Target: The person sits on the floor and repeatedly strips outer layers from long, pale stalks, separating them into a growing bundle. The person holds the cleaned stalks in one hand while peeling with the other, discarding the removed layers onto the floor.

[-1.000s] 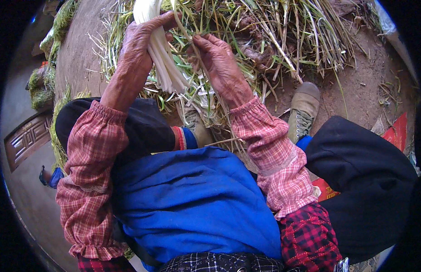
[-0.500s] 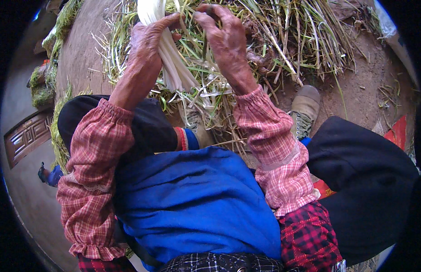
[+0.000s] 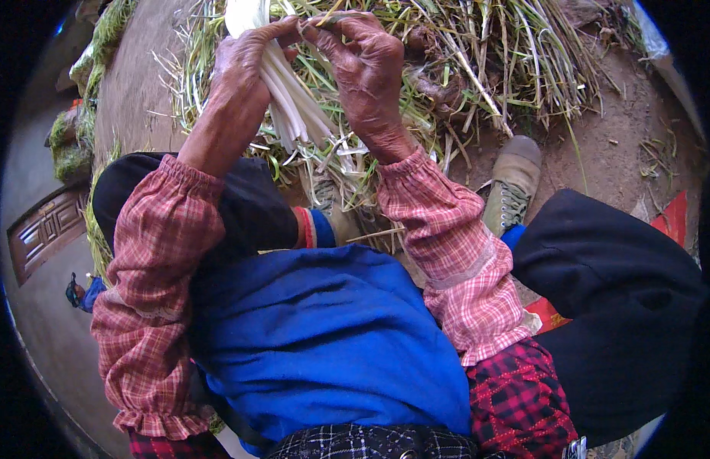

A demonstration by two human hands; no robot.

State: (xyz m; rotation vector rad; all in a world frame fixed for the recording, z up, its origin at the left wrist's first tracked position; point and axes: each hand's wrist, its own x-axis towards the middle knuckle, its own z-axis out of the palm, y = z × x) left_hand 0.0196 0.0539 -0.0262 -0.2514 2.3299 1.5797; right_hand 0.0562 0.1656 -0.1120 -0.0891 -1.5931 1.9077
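My left hand (image 3: 244, 80) is closed around a bundle of pale white stalks (image 3: 294, 107), whose lower ends hang down and fan out to the right of it. My right hand (image 3: 366, 80) is raised at the top middle, its fingers pinching a thin yellowish strand (image 3: 327, 17) close beside my left fingertips; the exact grip is partly hidden by the knuckles. Beneath both hands lies a loose heap of green and straw-coloured stalks and leaves (image 3: 477, 69).
My shoes (image 3: 510, 183) rest on the dirt ground (image 3: 615, 145) by the heap. Red pieces of material (image 3: 669, 222) lie at the right. At the far left are grass bundles (image 3: 70, 141), a wooden door (image 3: 47, 229) and another person (image 3: 91, 294).
My right hand has risen toward the top of the bundle and moved slightly left, nearer my left fingertips. My left hand keeps the stalks, shifting only a little.
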